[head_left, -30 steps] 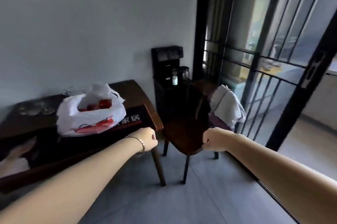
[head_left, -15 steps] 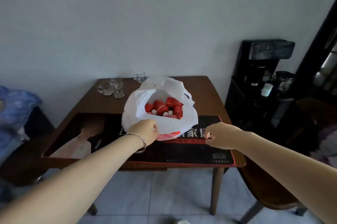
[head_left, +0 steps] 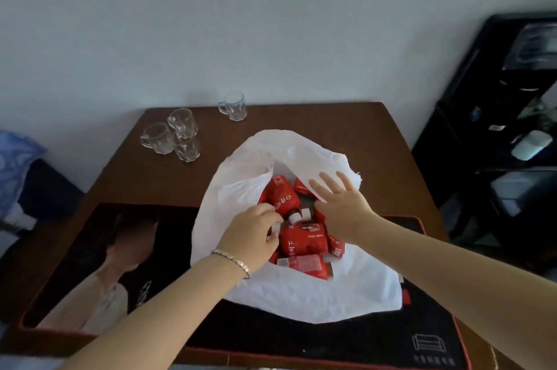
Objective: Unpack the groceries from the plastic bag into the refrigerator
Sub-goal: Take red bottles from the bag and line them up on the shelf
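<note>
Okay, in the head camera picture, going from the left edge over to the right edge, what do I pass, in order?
blue cloth → cluster of three glass mugs → left hand → right hand → black stand

The bag is thin white plastic, crinkled and matt; the red packs inside have glossy film wrappers. The worktop is smooth dark wood. The mugs are clear glass.
</note>
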`<state>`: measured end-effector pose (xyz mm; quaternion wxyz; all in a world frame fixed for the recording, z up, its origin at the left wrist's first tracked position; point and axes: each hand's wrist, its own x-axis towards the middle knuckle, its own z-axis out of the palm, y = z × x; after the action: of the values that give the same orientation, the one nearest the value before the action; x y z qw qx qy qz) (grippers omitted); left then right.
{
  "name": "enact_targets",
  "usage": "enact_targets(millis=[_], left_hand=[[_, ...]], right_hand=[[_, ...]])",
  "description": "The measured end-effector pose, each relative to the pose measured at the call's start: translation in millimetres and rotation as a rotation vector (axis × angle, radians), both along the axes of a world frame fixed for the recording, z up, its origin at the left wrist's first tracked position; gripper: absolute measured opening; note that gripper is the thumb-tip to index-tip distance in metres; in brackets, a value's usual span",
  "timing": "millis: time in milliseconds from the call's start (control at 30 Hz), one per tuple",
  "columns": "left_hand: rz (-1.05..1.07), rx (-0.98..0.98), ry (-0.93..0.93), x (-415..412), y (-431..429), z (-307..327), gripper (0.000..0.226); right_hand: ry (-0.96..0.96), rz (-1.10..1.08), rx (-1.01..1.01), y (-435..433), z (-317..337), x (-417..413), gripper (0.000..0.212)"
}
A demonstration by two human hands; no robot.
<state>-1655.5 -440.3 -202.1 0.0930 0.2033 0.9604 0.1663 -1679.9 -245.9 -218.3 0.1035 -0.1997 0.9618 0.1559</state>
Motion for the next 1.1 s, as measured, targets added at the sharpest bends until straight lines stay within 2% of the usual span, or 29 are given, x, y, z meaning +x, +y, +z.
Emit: enact_targets(millis=[100,267,367,433,467,533,600,667,833,967,1033,1100], left_hand=[[-0.111,0.017,-0.064,-23,4,-23,0.035],[-0.317,-0.013,-0.168,-53,11,-55,0.034],[-0.369,-0.099,-0.213,-69,12,-71,0.035],[-0.334,-0.159,-0.237,-78,8,-81,0.036],[-0.312,-0.194,-0.245,-81,6,-85,0.036],[-0.283,-0.263,-0.255,-85,3,-94,0.033],[-0.262,-0.296,-0.255,-88,2,-102,0.032],[-0.248,-0.297,-0.235,-88,4,-109,0.039],[-0.251,-0.366,-0.222,-90,8,-121,0.057],[-0.262,-0.383,-0.202,-91,6,-123,0.056],[-0.255,-0.339,-0.172,-88,5,-124,0.049],[-0.242,-0.309,-0.158,-83,4,-124,0.037]], right_hand=[[-0.014,-0.237,0.021,25,-9,-11,0.059],[-0.114,-0.599,-0.148,71,-33,0,0.072],[-0.192,-0.750,-0.281,71,-51,7,0.066],[-0.090,-0.845,-0.452,59,-53,8,0.058],[-0.034,-0.862,-0.562,50,-51,9,0.055],[-0.047,-0.794,-0.659,30,-45,11,0.043],[-0.136,-0.738,-0.634,14,-43,11,0.038],[-0.187,-0.778,-0.582,7,-47,7,0.033],[-0.133,-0.881,-0.680,4,-52,7,0.015],[0.021,-0.916,-0.850,-1,-41,39,0.013],[0.129,-0.929,-0.931,-2,-32,51,0.008],[0.157,-0.946,-1.007,-2,-28,55,0.010]])
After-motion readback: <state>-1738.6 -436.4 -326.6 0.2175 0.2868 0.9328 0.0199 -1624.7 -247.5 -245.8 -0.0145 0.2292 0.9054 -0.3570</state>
